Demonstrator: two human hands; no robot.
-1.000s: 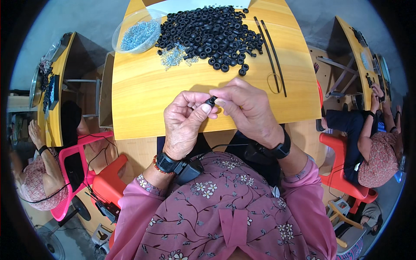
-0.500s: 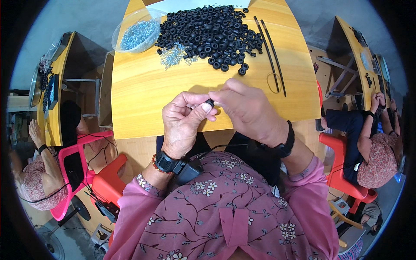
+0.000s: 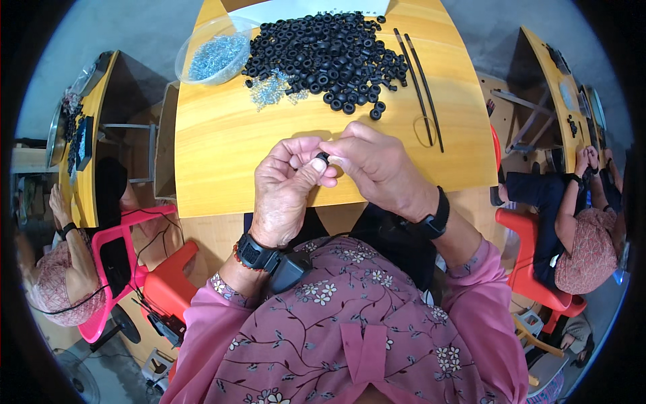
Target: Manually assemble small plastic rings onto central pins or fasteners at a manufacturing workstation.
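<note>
Over the near edge of the wooden table [image 3: 215, 155], my left hand [image 3: 279, 192] pinches a small black ring-like piece [image 3: 323, 157] between thumb and fingers. My right hand [image 3: 387, 168] comes at it from the other side, its thumb and forefinger closed at the piece. Whatever the right fingertips hold is too small to make out. Beyond my hands lies a heap of round black pieces [image 3: 323, 60], some showing a hole in the middle. Small clear bluish pieces [image 3: 270, 91] are scattered at its near left side.
A clear plastic bowl [image 3: 180, 66] of similar bluish pieces [image 3: 219, 57] stands far left. Two dark rods [image 3: 425, 94] and a thin loop [image 3: 415, 128] lie on the right. White paper [image 3: 289, 8] is at the back. People sit at side tables, left [image 3: 67, 283] and right [image 3: 585, 256].
Both hands stay together around the small black piece. The right hand has shifted slightly left and turned a little, and the piece shows more between the fingers.
</note>
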